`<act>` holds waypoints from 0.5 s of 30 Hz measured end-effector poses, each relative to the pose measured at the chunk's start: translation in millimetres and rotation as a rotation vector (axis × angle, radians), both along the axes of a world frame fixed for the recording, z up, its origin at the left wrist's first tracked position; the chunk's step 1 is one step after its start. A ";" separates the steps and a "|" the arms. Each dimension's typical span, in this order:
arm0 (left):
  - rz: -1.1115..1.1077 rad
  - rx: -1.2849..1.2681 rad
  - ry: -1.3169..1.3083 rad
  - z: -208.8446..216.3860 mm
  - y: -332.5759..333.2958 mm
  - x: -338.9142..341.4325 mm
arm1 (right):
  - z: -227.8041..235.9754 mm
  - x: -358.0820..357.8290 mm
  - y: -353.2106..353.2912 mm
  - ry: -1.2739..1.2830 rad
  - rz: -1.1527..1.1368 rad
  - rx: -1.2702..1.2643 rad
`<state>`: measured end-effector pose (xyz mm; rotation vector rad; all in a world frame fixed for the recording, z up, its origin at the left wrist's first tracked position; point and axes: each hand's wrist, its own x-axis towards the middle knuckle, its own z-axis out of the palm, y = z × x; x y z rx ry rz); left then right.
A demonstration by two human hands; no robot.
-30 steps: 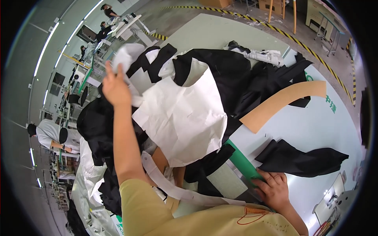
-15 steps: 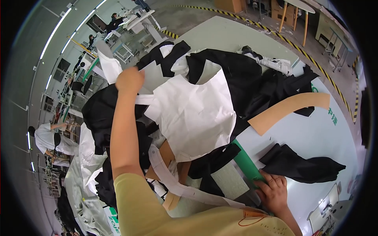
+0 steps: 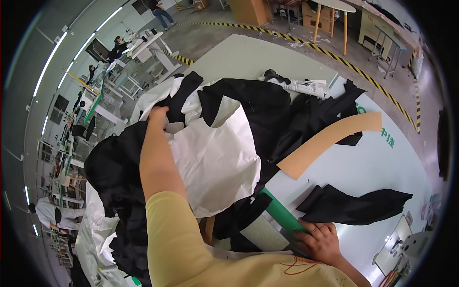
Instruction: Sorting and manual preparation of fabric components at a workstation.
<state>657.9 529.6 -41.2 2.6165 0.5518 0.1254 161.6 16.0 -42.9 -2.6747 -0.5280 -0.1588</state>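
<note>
Left hand [image 3: 159,114] was out at the far left of the heap, curled at the edge of a white piece [image 3: 161,91]; fingertips hidden, so couldn't tell if it was pinching. Right hand [image 3: 322,241] sat at the near end of a green strip [image 3: 282,211], fingers bent and close together; couldn't tell if it gripped or just rested.

Progress, my read: not far along. White piece lay at the heap's upper left, among black cloth [image 3: 114,155]. A large white sheet [image 3: 220,167] lay crumpled on top, mid-heap. Pieces overlapped loosely, no neat stack visible in the heap, so most of the handling looked left to do. Set apart to the right: one black piece [image 3: 356,205]. A curved tan strip [image 3: 330,143] lay partly over black cloth.

Surface: pale table [image 3: 406,174], green lettering on it, metal machine part [image 3: 415,246] at lower right.

Room: workshop, grey floor, yellow-black tape [image 3: 351,62], cardboard box [image 3: 251,12] at the back. Co-worker [image 3: 50,213] off to the left, another person [image 3: 160,15] standing far back.
</note>
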 end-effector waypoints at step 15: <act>-0.223 -1.275 -0.819 259.8 14.1 -122.1 | 6.9 -4.6 1.1 -0.041 0.034 0.046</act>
